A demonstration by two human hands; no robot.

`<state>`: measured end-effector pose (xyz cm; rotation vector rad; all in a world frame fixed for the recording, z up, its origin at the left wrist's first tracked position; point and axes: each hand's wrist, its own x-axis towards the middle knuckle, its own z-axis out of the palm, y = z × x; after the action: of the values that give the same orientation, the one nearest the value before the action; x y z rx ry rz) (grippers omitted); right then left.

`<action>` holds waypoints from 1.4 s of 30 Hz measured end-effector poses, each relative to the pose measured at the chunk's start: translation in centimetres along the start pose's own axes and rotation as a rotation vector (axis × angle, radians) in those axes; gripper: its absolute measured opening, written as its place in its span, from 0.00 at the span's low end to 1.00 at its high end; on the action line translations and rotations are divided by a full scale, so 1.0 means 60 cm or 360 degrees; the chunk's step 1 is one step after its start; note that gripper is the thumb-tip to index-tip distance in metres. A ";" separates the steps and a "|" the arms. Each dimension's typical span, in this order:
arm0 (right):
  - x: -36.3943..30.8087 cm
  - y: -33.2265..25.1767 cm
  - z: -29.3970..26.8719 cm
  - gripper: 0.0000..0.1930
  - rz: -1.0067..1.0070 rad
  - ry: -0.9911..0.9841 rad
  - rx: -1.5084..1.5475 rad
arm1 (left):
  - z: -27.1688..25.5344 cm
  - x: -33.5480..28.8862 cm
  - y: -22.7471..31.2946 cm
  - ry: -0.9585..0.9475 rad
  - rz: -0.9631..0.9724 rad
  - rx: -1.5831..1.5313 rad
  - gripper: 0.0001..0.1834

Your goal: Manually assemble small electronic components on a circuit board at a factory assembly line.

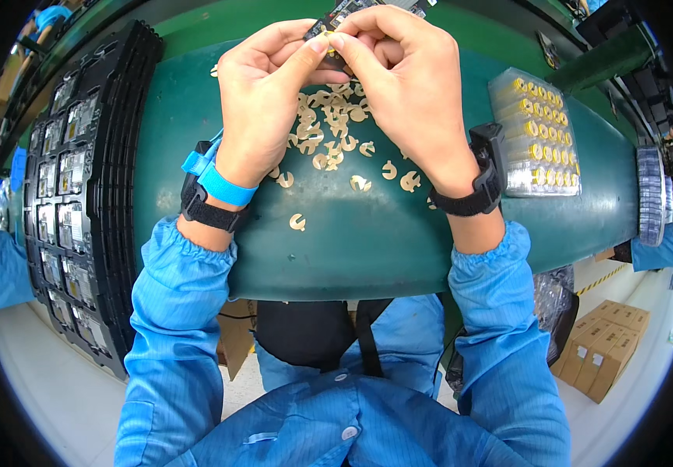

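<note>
Near the top edge, both hands hold a dark circuit board point(342, 12) up over the green table. My left hand point(260, 105) is closed on the board's left side, its thumb against a small yellow round part point(330, 51). The thumb and forefinger of my right hand point(418, 93) meet at that same part and grip the board from the right. Fingers hide most of the board, so how the yellow part sits on it cannot be made out. Below the hands lie many pale C-shaped pieces point(338, 117), loosely piled, with a few scattered nearer me.
To the right, a clear plastic tray point(517, 167) carries rows of yellow-rimmed round parts. A tall stack of black trays point(122, 156) with circuit boards stands at the left. Brown cartons point(605, 350) are on the floor at right. The green table point(336, 268) ends just before my body.
</note>
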<state>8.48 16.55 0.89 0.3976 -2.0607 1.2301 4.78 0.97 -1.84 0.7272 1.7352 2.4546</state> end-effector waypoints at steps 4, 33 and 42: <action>-0.001 -0.003 0.001 0.04 0.0078 -0.0029 -0.0048 | 0.002 -0.001 0.002 0.0035 0.0009 -0.0031 0.14; 0.017 0.014 -0.026 0.15 0.0755 0.0096 -0.0111 | -0.012 0.015 -0.006 0.0203 -0.0056 -0.0141 0.14; 0.092 0.182 0.003 0.12 0.1233 -0.0028 0.0322 | -0.025 0.022 -0.044 0.0379 0.0001 0.0382 0.25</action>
<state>-1.79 22.37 -2.42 -0.3515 -2.1802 1.8844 2.39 1.02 -4.17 0.4630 2.1415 2.4453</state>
